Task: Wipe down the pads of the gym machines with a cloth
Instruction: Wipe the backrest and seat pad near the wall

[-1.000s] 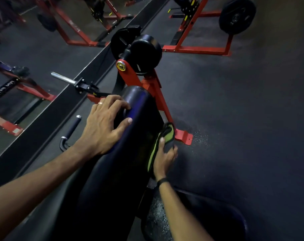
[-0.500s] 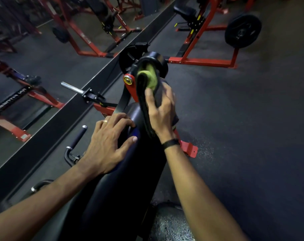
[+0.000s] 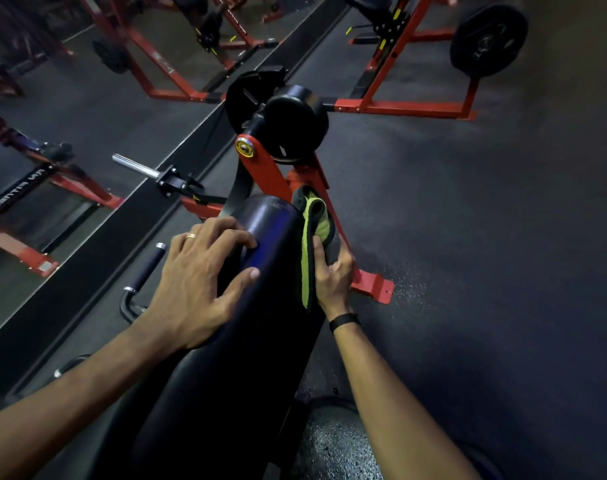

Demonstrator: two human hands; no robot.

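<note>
My left hand rests flat, fingers spread, on the upper left side of the long black vinyl pad. My right hand pinches the green-and-black microfibre cloth, thumb on top, pressing it against the pad's right edge near the top end. Beyond the pad: red steel frame and round black roller cushion.

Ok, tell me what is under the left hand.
The left hand rests spread on the long black pad, fingers over its top edge. The pad surface beneath the palm is covered and cannot be seen.
</note>
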